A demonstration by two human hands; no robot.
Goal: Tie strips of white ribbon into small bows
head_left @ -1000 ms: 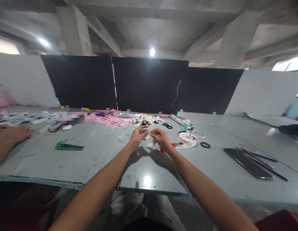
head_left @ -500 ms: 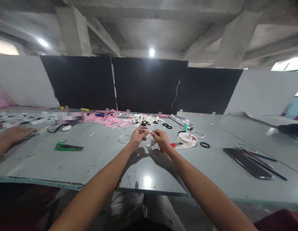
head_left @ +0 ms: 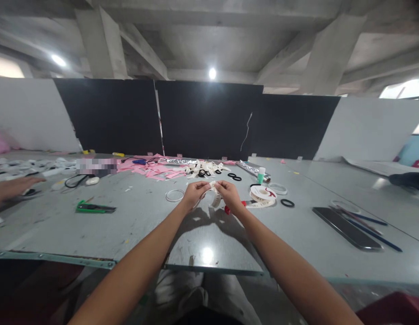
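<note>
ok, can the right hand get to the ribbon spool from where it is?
Probably yes: the ribbon spool lies just right of the right hand on bare table, nothing between, though both hands pinch a ribbon piece.

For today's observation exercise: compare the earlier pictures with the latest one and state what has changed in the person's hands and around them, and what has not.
The left hand and right hand still pinch the ribbon piece between them; its loop now hangs lower between the hands. At far left, the co-worker's hand has drawn back toward the edge. The ribbon spool, cutter, phone and table stayed put.
</note>
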